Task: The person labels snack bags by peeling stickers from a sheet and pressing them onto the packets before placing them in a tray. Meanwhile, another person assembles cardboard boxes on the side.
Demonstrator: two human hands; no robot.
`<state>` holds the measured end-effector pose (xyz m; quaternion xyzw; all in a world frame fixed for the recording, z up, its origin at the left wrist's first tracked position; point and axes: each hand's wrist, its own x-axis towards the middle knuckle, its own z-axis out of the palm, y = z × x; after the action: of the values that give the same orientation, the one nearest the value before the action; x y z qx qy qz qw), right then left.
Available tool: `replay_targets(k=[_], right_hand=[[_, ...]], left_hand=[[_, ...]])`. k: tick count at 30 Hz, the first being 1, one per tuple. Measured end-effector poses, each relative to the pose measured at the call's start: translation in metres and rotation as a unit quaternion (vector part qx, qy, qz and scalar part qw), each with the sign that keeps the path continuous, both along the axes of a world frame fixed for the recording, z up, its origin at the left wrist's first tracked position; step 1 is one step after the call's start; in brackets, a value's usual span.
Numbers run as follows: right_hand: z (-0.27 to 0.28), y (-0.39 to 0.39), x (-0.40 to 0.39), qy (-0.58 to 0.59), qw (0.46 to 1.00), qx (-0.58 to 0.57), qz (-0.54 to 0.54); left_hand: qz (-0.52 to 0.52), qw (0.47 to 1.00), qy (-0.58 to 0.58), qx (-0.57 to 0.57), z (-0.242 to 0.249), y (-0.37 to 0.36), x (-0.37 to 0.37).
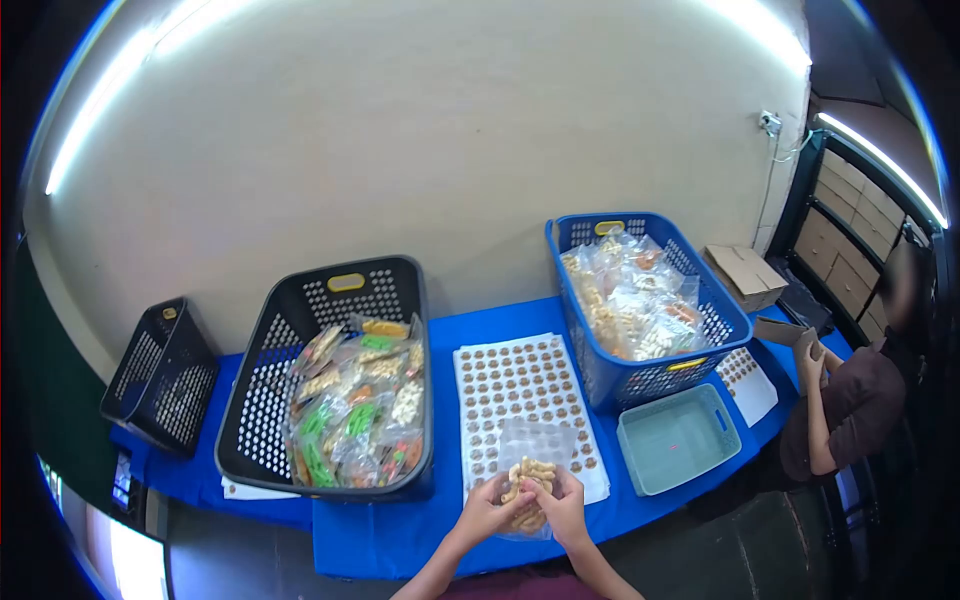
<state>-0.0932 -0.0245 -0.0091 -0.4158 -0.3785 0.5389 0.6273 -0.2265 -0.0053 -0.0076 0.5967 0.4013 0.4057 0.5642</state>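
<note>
Both hands hold one clear plastic bag point(538, 440) of pale, curved snack pieces at the table's front edge. My left hand point(485, 510) grips the bag's left side, and my right hand point(563, 507) grips its right side, fingers closed around it. The bag's upper part lies flat and looks empty, with the pieces gathered between my hands. Beneath and behind the bag is a white sheet point(515, 385) with rows of round brown stickers.
A black basket point(235, 420) of filled bags stands left, a blue basket point(640, 375) of bags right. Nearby are a pale green tray point(675, 440), another sticker sheet point(750, 390), a cardboard box point(745, 275) and a dark basket point(165, 375). At right, a person point(850, 410) holds cardboard.
</note>
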Motion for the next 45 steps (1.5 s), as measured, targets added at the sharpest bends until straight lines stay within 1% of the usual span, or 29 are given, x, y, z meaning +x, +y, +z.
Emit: replay_targets(k=[3,5,8,11,12,14,15,17,18,19,21,22,23,28,31,33,35,38,41,42,45], right_hand=[[-0.009,-0.005,0.025,-0.002,0.999,0.001,-0.054],[-0.019,-0.007,0.043,-0.003,0.996,0.001,-0.087],[-0.014,-0.008,0.068,0.029,0.994,-0.012,-0.102],[-0.016,-0.002,0.094,0.045,0.995,-0.017,-0.092],[-0.018,0.001,0.103,0.048,0.995,-0.018,-0.087],[-0.024,0.008,0.125,0.129,0.989,-0.056,-0.044],[-0.028,0.011,0.136,0.168,0.983,-0.074,-0.021],[-0.04,0.013,0.155,0.089,0.994,-0.063,0.01],[-0.041,0.012,0.162,0.061,0.996,-0.052,0.032],[-0.04,0.012,0.169,0.032,0.997,-0.04,0.053],[-0.042,0.011,0.175,0.028,0.998,-0.049,0.035],[-0.049,0.01,0.179,0.014,0.998,-0.052,0.022],[-0.053,0.009,0.184,0.001,0.998,-0.056,0.01],[-0.034,0.005,0.216,0.003,0.998,-0.059,-0.019],[-0.028,-0.002,0.236,0.014,0.998,-0.059,-0.034],[-0.025,-0.007,0.25,0.002,0.997,-0.063,-0.038],[-0.03,-0.009,0.265,-0.005,0.998,-0.057,-0.014],[-0.024,-0.012,0.273,-0.009,0.999,-0.043,-0.006],[-0.023,-0.015,0.272,-0.029,0.999,-0.031,-0.028],[-0.023,-0.016,0.273,-0.04,0.998,-0.027,-0.037],[-0.016,-0.024,0.274,-0.004,0.999,-0.041,-0.032]], left_hand=[[-0.024,0.998,0.049,0.023,-0.003,0.003,0.027],[-0.037,0.998,0.052,0.028,-0.007,0.003,0.047],[-0.059,0.994,0.079,0.039,-0.011,0.007,0.076],[-0.076,0.995,0.049,0.032,-0.018,0.015,0.1],[-0.063,0.997,0.032,0.012,-0.018,0.015,0.108],[-0.039,0.999,-0.004,-0.028,-0.017,0.017,0.126],[-0.027,0.996,-0.046,-0.067,-0.023,0.018,0.134],[0.0,0.982,-0.127,-0.142,-0.035,0.022,0.15],[0.016,0.98,-0.148,-0.13,-0.029,0.023,0.157],[0.023,0.983,-0.131,-0.128,-0.026,0.024,0.163],[0.039,0.987,-0.096,-0.125,-0.027,0.025,0.174],[0.039,0.989,-0.044,-0.135,-0.033,0.026,0.18],[0.04,0.991,-0.056,-0.117,-0.037,0.027,0.187],[0.028,0.995,-0.095,-0.028,-0.045,0.027,0.225],[-0.012,0.994,-0.088,-0.068,-0.038,0.023,0.242],[-0.034,0.993,-0.088,-0.066,-0.04,0.021,0.251],[-0.053,0.992,-0.089,-0.074,-0.039,0.017,0.257],[-0.07,0.996,0.006,-0.056,-0.021,0.011,0.26],[-0.085,0.987,-0.098,-0.095,-0.021,0.002,0.271],[-0.09,0.986,-0.092,-0.105,-0.018,0.001,0.272],[-0.102,0.984,-0.077,-0.122,-0.009,-0.001,0.271]])
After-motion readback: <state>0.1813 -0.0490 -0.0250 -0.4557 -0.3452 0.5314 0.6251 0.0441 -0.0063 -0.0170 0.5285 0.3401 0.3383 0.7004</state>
